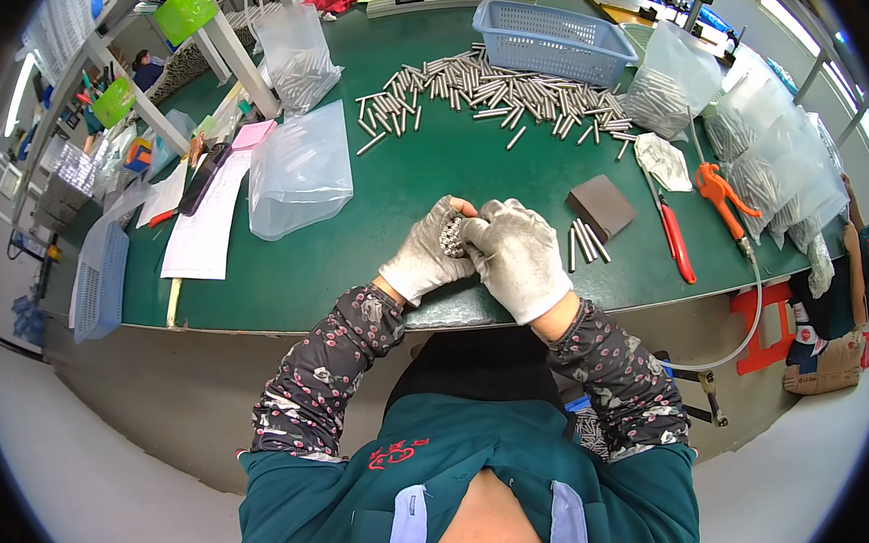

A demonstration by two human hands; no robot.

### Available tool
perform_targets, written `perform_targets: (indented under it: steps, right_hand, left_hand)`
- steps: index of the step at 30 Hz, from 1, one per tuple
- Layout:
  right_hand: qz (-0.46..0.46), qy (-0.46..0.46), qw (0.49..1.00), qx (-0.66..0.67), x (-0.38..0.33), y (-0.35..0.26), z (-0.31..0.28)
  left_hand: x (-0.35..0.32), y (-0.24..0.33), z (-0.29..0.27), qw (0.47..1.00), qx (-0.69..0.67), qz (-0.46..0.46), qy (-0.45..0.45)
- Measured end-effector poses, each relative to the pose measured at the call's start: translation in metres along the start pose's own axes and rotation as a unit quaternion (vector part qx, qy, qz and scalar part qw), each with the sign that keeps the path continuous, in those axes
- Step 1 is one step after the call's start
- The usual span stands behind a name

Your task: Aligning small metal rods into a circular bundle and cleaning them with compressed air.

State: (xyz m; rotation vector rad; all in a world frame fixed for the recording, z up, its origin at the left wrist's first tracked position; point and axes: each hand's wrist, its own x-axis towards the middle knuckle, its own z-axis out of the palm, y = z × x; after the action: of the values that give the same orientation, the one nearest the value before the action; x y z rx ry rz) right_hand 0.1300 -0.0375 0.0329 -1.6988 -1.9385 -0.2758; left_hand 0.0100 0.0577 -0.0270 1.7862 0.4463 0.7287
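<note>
Near the front edge of the green table, my left hand [417, 259] in a whitish work glove is closed around a bundle of short metal pins [450, 238], whose round ends show between the fingers. My gloved right hand [521, 261] meets it from the right, its fingers bent and pressed against the bundle; its fingertips are partly hidden. Several loose pins [588, 243] lie just right of my right hand, beside a dark brown block [601, 208]. Farther back, a wide heap of the same pins [505, 92] spreads over the table.
A blue plastic basket [553, 45] stands behind the heap. At right lie red-handled pliers [675, 236], an orange air gun [723, 198] with its hose, a white cloth [663, 162] and bags of pins [758, 182]. At left are a clear plastic bag [301, 174] and paper sheets [203, 228].
</note>
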Motion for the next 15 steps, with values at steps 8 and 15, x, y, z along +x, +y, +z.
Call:
perform_targets:
  steps: [8, 15]
  right_hand:
    - [-0.003, -0.024, 0.992, -0.127, 0.0, -0.01, -0.002]
    - [0.007, 0.011, 1.0, 0.014, -0.001, 0.003, -0.004]
  left_hand:
    - [0.001, -0.008, -0.001, 0.998, 0.055, 0.027, 0.013]
    - [-0.002, -0.005, -0.002, 1.0, -0.021, -0.016, 0.0]
